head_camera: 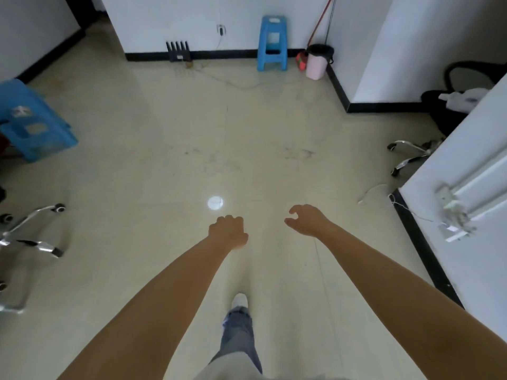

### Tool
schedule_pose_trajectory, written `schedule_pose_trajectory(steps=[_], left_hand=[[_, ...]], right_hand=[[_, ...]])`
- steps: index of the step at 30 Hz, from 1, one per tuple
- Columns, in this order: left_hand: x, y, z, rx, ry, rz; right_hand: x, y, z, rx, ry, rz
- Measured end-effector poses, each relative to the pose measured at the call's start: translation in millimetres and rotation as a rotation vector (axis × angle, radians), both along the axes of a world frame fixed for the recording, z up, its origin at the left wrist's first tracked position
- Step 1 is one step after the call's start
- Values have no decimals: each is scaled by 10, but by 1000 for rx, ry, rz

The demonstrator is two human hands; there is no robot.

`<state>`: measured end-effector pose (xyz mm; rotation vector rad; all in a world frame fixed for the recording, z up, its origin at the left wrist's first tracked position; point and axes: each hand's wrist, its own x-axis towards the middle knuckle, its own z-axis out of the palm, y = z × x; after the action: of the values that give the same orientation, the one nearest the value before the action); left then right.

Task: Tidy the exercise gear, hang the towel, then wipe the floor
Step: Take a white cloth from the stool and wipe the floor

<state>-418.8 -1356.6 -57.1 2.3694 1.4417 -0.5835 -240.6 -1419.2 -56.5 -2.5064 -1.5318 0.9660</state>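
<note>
Both my arms stretch forward over the beige tiled floor (170, 138). My left hand (228, 231) is curled into a loose fist and holds nothing. To its right, my right hand (306, 220) hangs with relaxed, slightly bent fingers, also holding nothing. A red-handled mop or broom (320, 23) leans in the far corner, its red head (301, 60) on the floor beside a pink bin (317, 64). No towel or exercise gear is plainly in view. Faint dark scuff marks (299, 153) streak the floor ahead.
A blue stool (272, 45) stands at the far wall, another blue stool (30, 124) at the left. Chrome chair bases sit left (33, 237) and right (411, 157). A white door (472, 193) stands at the right. Thin cables (236, 82) trail across the floor.
</note>
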Motion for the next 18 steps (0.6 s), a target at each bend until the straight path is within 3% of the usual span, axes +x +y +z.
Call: schedule_pose_trajectory(steps=[9, 18], left_hand=[[753, 2601, 92, -43, -13, 1], [2193, 5066, -111, -71, -3, 10]], right_hand=[[745, 2400, 156, -23, 4, -60], [2194, 4840, -65, -41, -15, -26]])
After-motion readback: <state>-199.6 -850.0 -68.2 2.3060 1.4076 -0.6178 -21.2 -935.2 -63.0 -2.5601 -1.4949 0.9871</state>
